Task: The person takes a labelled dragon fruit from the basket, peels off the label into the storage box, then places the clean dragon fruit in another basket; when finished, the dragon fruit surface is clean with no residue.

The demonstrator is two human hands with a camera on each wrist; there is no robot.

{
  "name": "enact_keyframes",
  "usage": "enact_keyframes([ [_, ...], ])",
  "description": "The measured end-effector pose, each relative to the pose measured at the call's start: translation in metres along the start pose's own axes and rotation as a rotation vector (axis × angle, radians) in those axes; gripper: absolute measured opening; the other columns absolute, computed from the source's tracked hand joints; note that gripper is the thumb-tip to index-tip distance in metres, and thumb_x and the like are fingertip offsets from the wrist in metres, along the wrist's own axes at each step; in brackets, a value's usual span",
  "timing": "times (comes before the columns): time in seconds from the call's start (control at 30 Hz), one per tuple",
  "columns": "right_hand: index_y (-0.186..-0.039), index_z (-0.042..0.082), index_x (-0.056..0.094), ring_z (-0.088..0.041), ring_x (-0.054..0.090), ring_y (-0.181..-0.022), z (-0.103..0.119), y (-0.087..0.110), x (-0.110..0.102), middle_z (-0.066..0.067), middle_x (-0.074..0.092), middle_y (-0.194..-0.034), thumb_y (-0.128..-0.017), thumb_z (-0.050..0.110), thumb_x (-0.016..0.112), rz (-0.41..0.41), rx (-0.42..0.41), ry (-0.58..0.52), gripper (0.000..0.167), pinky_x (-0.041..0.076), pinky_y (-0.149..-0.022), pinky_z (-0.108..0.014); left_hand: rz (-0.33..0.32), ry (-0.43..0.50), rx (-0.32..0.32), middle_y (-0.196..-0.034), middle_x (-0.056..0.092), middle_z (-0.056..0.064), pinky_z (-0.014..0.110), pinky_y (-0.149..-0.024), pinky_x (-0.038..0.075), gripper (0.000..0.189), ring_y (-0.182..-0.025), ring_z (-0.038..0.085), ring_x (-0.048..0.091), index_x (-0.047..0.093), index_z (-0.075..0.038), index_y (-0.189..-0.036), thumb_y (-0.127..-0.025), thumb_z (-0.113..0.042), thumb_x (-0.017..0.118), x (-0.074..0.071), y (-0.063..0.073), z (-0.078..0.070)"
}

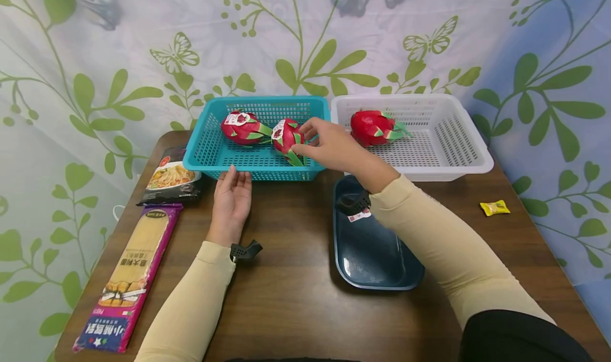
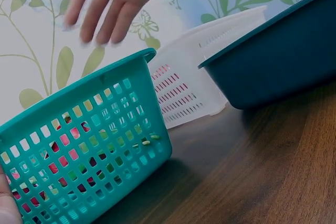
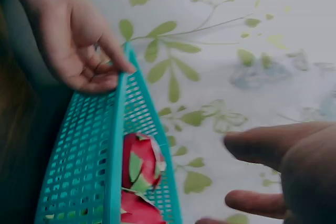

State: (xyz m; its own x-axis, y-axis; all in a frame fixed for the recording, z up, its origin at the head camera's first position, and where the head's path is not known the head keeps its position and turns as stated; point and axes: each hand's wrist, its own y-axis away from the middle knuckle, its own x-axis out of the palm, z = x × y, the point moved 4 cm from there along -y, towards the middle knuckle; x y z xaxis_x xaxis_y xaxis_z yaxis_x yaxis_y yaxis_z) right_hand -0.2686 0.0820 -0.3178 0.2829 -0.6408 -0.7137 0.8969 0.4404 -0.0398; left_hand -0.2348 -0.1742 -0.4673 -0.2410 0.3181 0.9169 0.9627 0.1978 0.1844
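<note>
My left hand (image 1: 232, 205) is at the front of a teal plastic basket (image 1: 253, 175), its thumb over the rim and its fingers curled against the outer wall. Two red dragon fruits with green scales and white stickers lie in that basket: one on the left (image 1: 242, 129), another to its right (image 1: 288, 139). Over the basket's right end hovers my right hand (image 1: 334, 144), fingers spread. It overlaps the right-hand fruit in the head view, while the right wrist view shows the fingers (image 3: 257, 145) apart with nothing between them.
Beside the teal basket stands a white basket (image 1: 458, 172) holding another dragon fruit (image 1: 372, 127). A dark blue tub (image 1: 367, 256) sits under my right forearm. Along the left lie a black food packet (image 1: 171, 179) and a long noodle pack (image 1: 133, 272). A small yellow packet (image 1: 495, 208) lies far right.
</note>
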Motion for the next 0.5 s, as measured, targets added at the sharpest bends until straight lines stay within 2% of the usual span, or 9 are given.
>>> enact_keyframes([
  [0.1,-0.152,0.003,0.042,-0.031,0.052,-0.127,0.002,-0.028,0.016,-0.017,0.053,-0.14,-0.094,0.039,0.08,0.081,0.016,0.09,0.078,0.058,-0.092,-0.044,0.014,0.002,0.004,-0.103,0.055,0.013,0.033,-0.093,0.056,0.023,-0.093,0.023,0.059,0.049,-0.003,-0.113,-0.102,-0.006,0.069,0.001,-0.001,0.0],
  [0.2,-0.16,0.006,0.029,-0.037,0.041,-0.135,-0.006,-0.053,0.03,-0.02,0.044,-0.148,-0.093,0.042,0.081,0.099,0.081,0.164,0.093,0.057,-0.093,-0.046,0.016,0.021,0.005,-0.103,0.055,0.014,0.034,-0.092,0.057,0.019,-0.092,0.024,0.059,0.051,-0.002,-0.111,-0.103,-0.005,0.067,0.001,-0.002,0.001],
  [0.27,-0.162,0.008,0.025,-0.04,0.037,-0.136,-0.013,-0.066,0.037,-0.021,0.04,-0.15,-0.093,0.045,0.08,0.102,0.145,0.193,0.096,0.057,-0.092,-0.047,0.015,0.029,0.005,-0.102,0.055,0.015,0.034,-0.091,0.057,0.016,-0.092,0.025,0.06,0.051,-0.002,-0.108,-0.103,-0.004,0.066,0.001,-0.002,0.001],
  [0.4,-0.163,0.009,0.021,-0.045,0.035,-0.136,-0.023,-0.085,0.046,-0.022,0.037,-0.151,-0.093,0.049,0.079,0.127,0.236,0.187,0.1,0.055,-0.093,-0.05,0.01,0.024,0.011,-0.101,0.055,0.015,0.034,-0.09,0.057,0.014,-0.091,0.025,0.059,0.052,-0.002,-0.105,-0.103,-0.004,0.066,0.001,-0.001,0.001],
  [0.5,-0.165,0.009,0.014,-0.048,0.032,-0.139,-0.027,-0.094,0.053,-0.024,0.035,-0.153,-0.093,0.052,0.079,0.167,0.287,0.15,0.106,0.049,-0.102,-0.054,0.001,0.019,0.006,-0.102,0.055,0.015,0.034,-0.091,0.057,0.012,-0.092,0.024,0.059,0.052,-0.003,-0.106,-0.104,-0.004,0.064,0.0,0.0,0.0],
])
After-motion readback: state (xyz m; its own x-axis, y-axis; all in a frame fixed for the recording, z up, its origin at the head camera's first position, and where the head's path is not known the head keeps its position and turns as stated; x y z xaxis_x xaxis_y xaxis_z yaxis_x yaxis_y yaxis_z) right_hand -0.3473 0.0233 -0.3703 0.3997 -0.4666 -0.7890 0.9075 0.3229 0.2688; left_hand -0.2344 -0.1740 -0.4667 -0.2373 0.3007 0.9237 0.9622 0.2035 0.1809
